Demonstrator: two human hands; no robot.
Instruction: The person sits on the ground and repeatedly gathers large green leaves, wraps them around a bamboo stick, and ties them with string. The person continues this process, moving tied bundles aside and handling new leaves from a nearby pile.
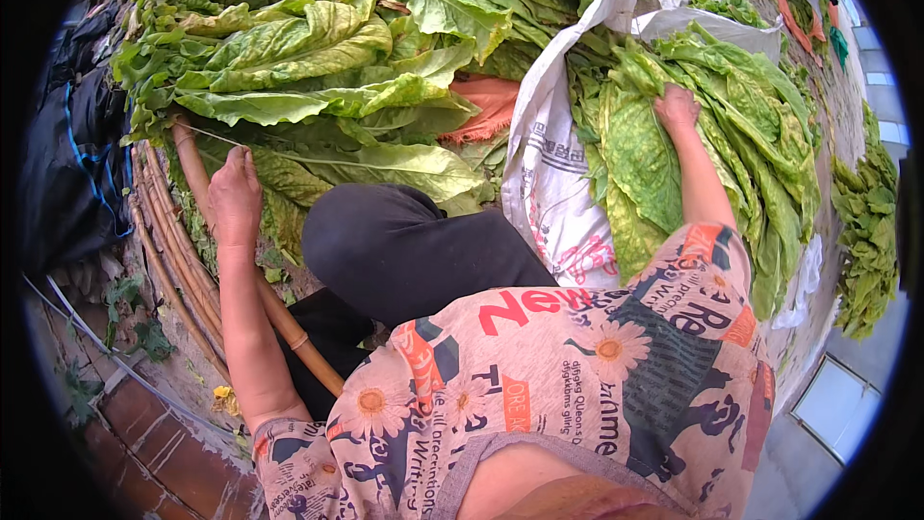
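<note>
My left hand is closed on a thin white string, drawn tight from the bamboo pole. The pole slants past my left forearm, and large green leaves, like tobacco leaves, lie in rows along its far end. Out to the right, my right hand rests in a heap of big yellow-green leaves. Its fingertips dip among the leaves, so I cannot tell whether they grip one. A white woven sack with printing lies along the heap's left side.
Several bamboo poles lie left of my forearm. Beyond them is black plastic sheeting with blue cord. An orange cloth shows between the leaf piles. More leaves lie at far right. My bent knee is between my hands.
</note>
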